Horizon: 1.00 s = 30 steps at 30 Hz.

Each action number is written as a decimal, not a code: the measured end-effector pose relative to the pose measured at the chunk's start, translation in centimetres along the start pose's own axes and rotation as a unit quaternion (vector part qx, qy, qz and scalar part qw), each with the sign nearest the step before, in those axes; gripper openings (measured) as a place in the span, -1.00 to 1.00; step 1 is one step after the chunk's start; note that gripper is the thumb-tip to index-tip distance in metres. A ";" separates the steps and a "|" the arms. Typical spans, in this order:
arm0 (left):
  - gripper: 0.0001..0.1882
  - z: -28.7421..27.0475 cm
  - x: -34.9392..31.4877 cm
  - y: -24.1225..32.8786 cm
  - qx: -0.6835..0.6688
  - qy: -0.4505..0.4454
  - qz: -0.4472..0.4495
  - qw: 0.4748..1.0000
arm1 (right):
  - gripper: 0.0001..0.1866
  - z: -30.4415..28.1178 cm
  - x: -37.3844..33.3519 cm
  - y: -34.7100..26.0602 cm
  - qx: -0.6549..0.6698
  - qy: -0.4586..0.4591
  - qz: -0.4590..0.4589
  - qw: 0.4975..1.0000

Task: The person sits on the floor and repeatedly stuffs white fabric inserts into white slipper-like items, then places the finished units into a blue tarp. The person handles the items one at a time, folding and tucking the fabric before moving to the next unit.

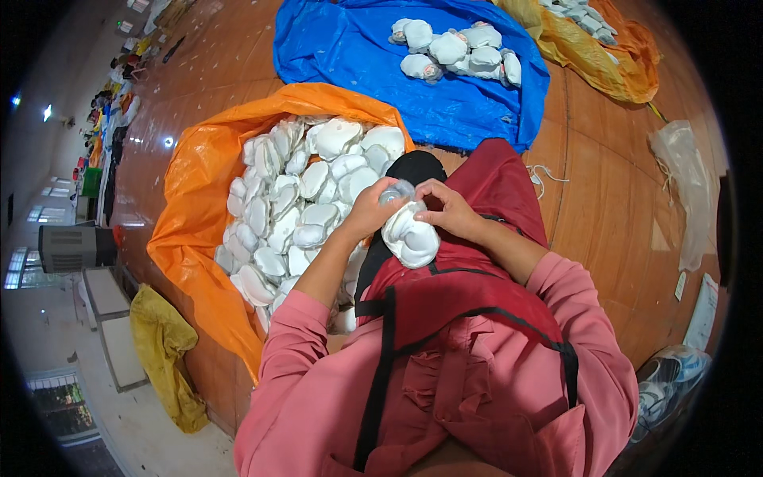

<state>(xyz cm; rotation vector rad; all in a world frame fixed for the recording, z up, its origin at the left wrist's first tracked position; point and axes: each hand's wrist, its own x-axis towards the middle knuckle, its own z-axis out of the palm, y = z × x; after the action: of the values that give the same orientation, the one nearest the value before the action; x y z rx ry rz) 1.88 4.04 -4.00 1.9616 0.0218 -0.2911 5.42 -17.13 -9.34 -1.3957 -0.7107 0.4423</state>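
Over my lap I hold a white padded piece [413, 238] with a rounded, puffy body and a greyish, see-through-looking end. My left hand [372, 213] grips the grey end from the left. On the other side, my right hand [451, 211] pinches its upper edge, fingers bent and thumb against it. Just left of my knees lies an opened orange sack [187, 215] heaped with many flat oval white pads [270, 226]. Beyond my knees, several white bundles with grey ends [449, 48] rest on a blue sheet [342, 56].
A yellow and orange sack [628, 71] with pale pieces lies at the far right. White string [544, 176] and a clear plastic bag [685, 191] are on the brown tiled floor [596, 215] to the right. A crumpled mustard sack [163, 350] sits at the left.
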 end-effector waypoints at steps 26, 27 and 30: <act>-0.64 2.2 3.3 -2.3 -0.432 0.138 -0.161 0.877 | -0.78 -0.2 2.9 0.5 -0.088 0.010 -0.045 0.995; -0.63 2.0 3.3 -2.2 -0.430 0.131 -0.168 0.877 | -0.79 -0.3 3.1 0.4 -0.101 0.005 -0.060 0.993; -0.63 1.3 3.5 -2.5 -0.452 0.117 -0.188 0.864 | -0.83 -0.8 3.7 0.3 -0.133 -0.024 -0.102 0.986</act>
<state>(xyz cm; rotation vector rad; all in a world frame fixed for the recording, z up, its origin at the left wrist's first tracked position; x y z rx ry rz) 4.68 3.41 -7.50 1.0214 0.6018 -0.2303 8.67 -15.17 -8.99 -1.5470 -0.9686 0.2256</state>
